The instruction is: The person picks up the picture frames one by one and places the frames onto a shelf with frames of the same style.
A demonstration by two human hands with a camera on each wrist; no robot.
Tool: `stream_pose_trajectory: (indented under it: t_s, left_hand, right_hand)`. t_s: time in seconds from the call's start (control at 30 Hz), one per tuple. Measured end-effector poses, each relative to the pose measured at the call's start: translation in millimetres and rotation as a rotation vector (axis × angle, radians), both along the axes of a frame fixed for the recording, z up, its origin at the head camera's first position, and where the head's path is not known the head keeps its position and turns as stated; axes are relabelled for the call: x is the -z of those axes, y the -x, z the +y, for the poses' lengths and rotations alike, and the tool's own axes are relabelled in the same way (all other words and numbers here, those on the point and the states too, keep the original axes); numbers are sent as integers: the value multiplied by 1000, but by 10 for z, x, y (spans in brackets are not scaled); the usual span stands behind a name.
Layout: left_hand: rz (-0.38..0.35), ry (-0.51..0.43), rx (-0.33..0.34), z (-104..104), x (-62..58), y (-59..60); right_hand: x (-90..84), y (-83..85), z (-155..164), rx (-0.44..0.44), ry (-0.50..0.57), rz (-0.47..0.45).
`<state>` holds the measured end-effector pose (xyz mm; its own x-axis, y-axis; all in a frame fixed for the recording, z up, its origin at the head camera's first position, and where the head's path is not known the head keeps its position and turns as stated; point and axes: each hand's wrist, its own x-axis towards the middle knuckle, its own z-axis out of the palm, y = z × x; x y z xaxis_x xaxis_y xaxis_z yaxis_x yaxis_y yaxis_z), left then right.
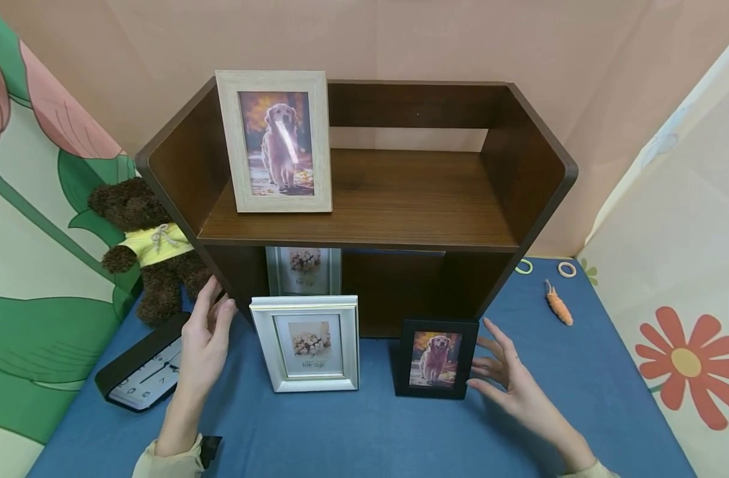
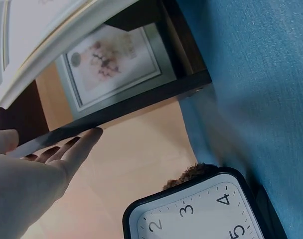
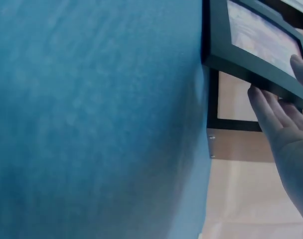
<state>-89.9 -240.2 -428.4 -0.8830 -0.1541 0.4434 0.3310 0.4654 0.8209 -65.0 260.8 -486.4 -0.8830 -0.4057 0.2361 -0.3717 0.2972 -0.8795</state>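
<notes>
In the head view my left hand (image 1: pixel 204 342) is beside the lower left edge of a dark brown wooden shelf (image 1: pixel 418 199), its fingers extended along the side panel. In the left wrist view the fingertips (image 2: pixel 91 137) are right at that panel's edge. My right hand (image 1: pixel 510 375) is at the right edge of a small black picture frame (image 1: pixel 434 359) with a dog photo, standing on the blue cloth. Its fingers are spread and lightly bent, thumb low by the frame's corner. A silver-white picture frame (image 1: pixel 307 384) with a flower print leans back slightly, left of the black one.
A larger cream frame (image 1: pixel 226 133) stands on the upper shelf board; a grey-green frame (image 1: pixel 334 272) is in the lower compartment. Left are a brown teddy bear (image 1: pixel 161 282) and a black-rimmed clock (image 1: pixel 143 372). Right lie two rings (image 1: pixel 567 263) and an orange carrot-like toy (image 1: pixel 558 305).
</notes>
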Motion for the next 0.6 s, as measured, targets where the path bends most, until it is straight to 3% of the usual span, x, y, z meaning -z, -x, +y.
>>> stream_pose_trajectory:
  t_s: [0.43,0.6]
  left_hand:
    - [19,37,-88,13,-20,103]
    - [-22,23,-79,14,-43,134]
  right_hand:
    - [63,84,-73,21,-43,8]
    - [81,135,-69,-28,25,1]
